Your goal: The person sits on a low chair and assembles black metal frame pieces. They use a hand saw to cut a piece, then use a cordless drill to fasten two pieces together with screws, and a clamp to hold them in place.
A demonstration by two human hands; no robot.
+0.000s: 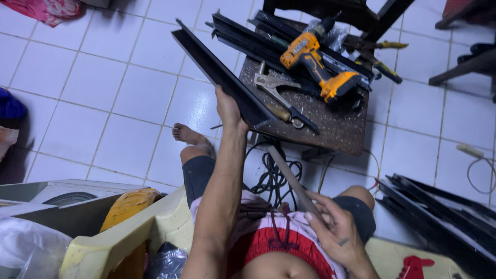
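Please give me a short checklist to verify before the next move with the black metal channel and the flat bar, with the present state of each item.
1. Left hand grips the black channel: ok.
2. Right hand holds the flat bar at its near end: ok.
3. Bar's far end meets the channel squarely: cannot tell, the small table hides it.
4. Yellow drill lies stable on the table: ok.
5. Black cable clear of the legs: not ok, it coils between them.
6. Bare foot protected: not ok.

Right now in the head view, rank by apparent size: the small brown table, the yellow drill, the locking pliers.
1. small brown table
2. yellow drill
3. locking pliers; close to the drill in length, but slimmer.
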